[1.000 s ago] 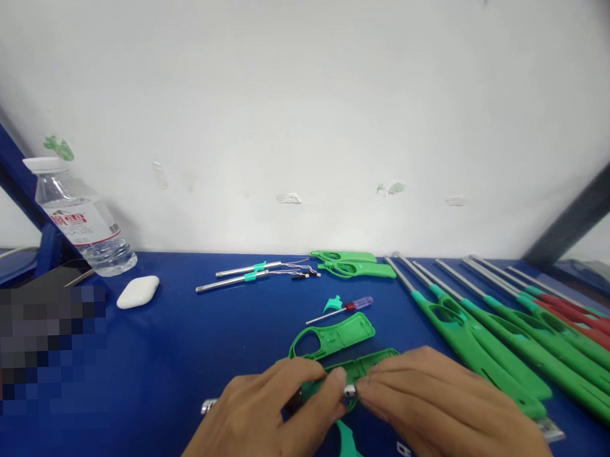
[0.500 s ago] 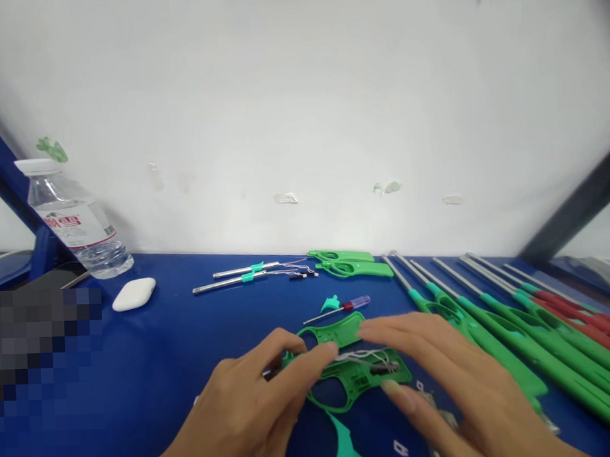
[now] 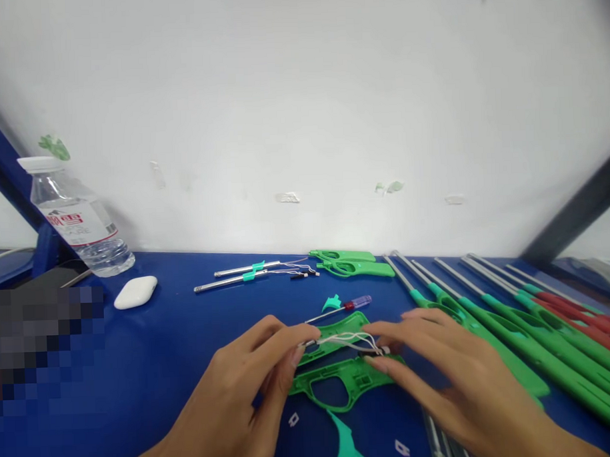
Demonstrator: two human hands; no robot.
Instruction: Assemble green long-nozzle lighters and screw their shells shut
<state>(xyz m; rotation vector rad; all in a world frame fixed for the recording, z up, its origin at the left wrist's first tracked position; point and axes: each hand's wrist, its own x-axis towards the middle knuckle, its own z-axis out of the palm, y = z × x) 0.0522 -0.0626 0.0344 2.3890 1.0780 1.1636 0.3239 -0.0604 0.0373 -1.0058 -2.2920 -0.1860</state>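
Note:
My left hand (image 3: pixel 255 383) pinches one end of a wire assembly, where a small silver and dark tip shows between thumb and forefinger. White wires (image 3: pixel 346 337) arch from there to a small black part (image 3: pixel 372 351), which the thumb and fingers of my right hand (image 3: pixel 450 373) grip. Below the wires lies an open green lighter handle half (image 3: pixel 360 375) with a trigger loop, its ribbed inside facing up. A second green handle half (image 3: pixel 334 347) lies just behind it, partly covered by my left fingers. A turquoise trigger piece (image 3: pixel 345 444) is in front.
A purple-handled screwdriver (image 3: pixel 357 302) and another turquoise piece (image 3: pixel 331 302) lie behind the handle halves. Two metal tubes with wires (image 3: pixel 237 277) and green shells (image 3: pixel 359 269) lie farther back. Long green lighters (image 3: pixel 513 328) and red ones fill the right. A bottle (image 3: pixel 79 226) and white case (image 3: pixel 136 292) stand left.
The wires and black part have been lifted out of the front handle half, held between both hands. My right fingers have closed on the black part. A small white piece now shows beside my left hand.

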